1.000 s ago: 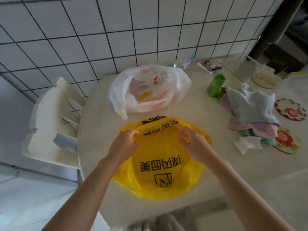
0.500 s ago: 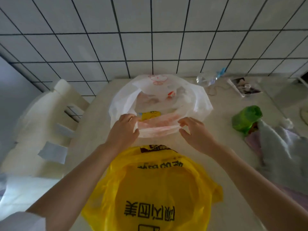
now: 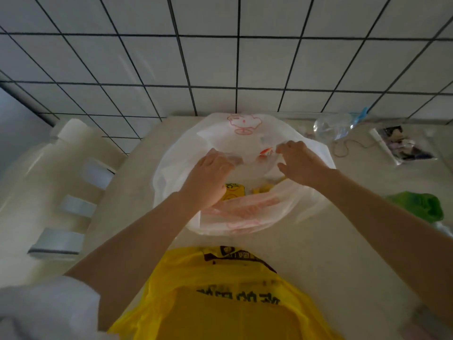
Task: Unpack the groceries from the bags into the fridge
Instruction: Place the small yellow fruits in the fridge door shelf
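Note:
A white plastic bag [image 3: 176, 153] with a red cartoon print sits open on the pale table [image 3: 318, 253] against the tiled wall. Both my hands are inside its mouth. My left hand [image 3: 208, 177] is curled around thin clear plastic inside the bag. My right hand [image 3: 299, 163] pinches the same clear film beside a small red-and-white packet [image 3: 266, 151]. A yellow packet [image 3: 234, 191] lies lower in the bag, partly covered by my left hand. A yellow plastic bag [image 3: 220, 303] with black lettering lies flat at the near edge.
A white plastic chair [image 3: 49, 192] stands left of the table. A clear empty bottle [image 3: 335, 126] and a small wrapped packet [image 3: 402, 146] lie at the back right. A green item [image 3: 421, 204] sits at the right edge.
Both hands left the yellow bag, reached forward to the white bag's rim and are now inside it, gripping inner plastic. The view has moved closer and tilted down.

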`<state>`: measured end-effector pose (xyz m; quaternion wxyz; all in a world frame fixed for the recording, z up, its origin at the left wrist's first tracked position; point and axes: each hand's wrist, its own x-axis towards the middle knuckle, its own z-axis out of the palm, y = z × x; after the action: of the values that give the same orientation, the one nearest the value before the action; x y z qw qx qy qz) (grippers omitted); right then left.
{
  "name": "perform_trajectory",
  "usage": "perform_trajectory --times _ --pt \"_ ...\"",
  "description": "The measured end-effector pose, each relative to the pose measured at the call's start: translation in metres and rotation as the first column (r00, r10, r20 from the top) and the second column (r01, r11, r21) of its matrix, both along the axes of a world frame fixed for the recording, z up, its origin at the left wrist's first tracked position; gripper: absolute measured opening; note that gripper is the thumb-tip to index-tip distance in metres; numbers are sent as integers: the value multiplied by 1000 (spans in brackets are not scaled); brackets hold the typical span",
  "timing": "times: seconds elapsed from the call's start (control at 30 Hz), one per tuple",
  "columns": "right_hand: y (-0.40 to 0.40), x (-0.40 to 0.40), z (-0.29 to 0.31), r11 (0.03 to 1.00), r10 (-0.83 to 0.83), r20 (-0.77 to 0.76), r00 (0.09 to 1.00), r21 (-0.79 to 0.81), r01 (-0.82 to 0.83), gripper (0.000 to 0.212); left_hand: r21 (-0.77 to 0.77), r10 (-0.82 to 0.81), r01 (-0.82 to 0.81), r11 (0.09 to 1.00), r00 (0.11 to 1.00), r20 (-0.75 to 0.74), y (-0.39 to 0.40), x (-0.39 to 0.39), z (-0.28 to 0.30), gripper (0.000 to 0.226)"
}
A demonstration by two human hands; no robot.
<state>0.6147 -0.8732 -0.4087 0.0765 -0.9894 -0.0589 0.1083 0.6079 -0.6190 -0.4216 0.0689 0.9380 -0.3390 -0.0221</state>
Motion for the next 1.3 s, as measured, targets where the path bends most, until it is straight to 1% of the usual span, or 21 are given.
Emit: perform_trajectory --times 0.07,0.13,0.2,0.27,0.33,0.43,0.5,0.53,0.57,0.63,0.7,0.77,0.83,0.87,1.03,1.13,1.2,1.23,1.3 --pt "-8 7 -11 998 35 -9 999 -53 -35 48 123 -30 24 992 998 48 -3 15 -3 65" --pt "-13 7 -23 990 109 -56 992 -81 -114 70 280 -40 32 960 999 22 -1 32 -8 66" --pt "-18 0 -37 977 171 -124 977 -108 -185 89 356 -18 25 934 1000 -24 7 46 -15 72" --pt "-25 -9 -51 970 179 -165 970 -136 -202 103 379 49 -9 925 994 -97 18 57 -26 77" --pt "-36 -17 -62 971 164 -164 973 -146 -189 113 369 121 -58 928 981 -150 30 63 -36 77" --pt "-51 -26 -74 982 128 -158 979 -116 -147 121 293 211 -145 945 955 -207 39 65 -43 66" --pt "-57 -28 -82 981 120 -164 979 -129 -142 118 270 234 -172 947 948 -217 32 61 -44 59" --pt "-59 -28 -85 979 131 -165 978 -133 -153 115 260 225 -171 950 954 -196 24 57 -43 57" --pt "-60 -28 -87 977 143 -165 976 -132 -166 111 231 199 -159 960 966 -162 15 53 -43 54" --pt "-61 -27 -89 977 160 -165 973 -115 -180 103 124 119 -104 987 986 -117 -6 45 -43 47" --pt "-61 -27 -88 985 146 -141 979 -68 -156 99 17 30 -28 999 986 -164 -30 34 -42 42" --pt "-63 -27 -88 994 107 -98 989 -9 -108 87 -28 -30 24 999 972 -232 -56 24 -43 42" --pt "-63 -28 -90 993 115 -60 992 -3 -115 74 -17 -59 57 998 964 -259 -77 17 -48 44" --pt "-63 -28 -91 992 129 -53 990 -8 -129 71 1 -59 61 998 960 -274 -86 14 -52 45" --pt "-59 -33 -93 991 132 -104 986 41 -128 74 84 31 4 996 912 -408 -109 8 -68 49" --pt "-54 -32 -90 992 114 -134 984 59 -107 68 139 52 9 990 902 -429 -116 5 -71 55" --pt "-51 -33 -88 991 98 -113 989 102 -86 64 129 62 -6 992 900 -432 -118 3 -70 53" --pt "-50 -35 -86 987 77 -78 994 145 -65 62 108 66 -21 994 901 -429 -118 2 -68 52" --pt "-48 -40 -80 960 -16 -15 1000 279 20 59 21 79 -77 997 899 -430 -114 -2 -61 51"
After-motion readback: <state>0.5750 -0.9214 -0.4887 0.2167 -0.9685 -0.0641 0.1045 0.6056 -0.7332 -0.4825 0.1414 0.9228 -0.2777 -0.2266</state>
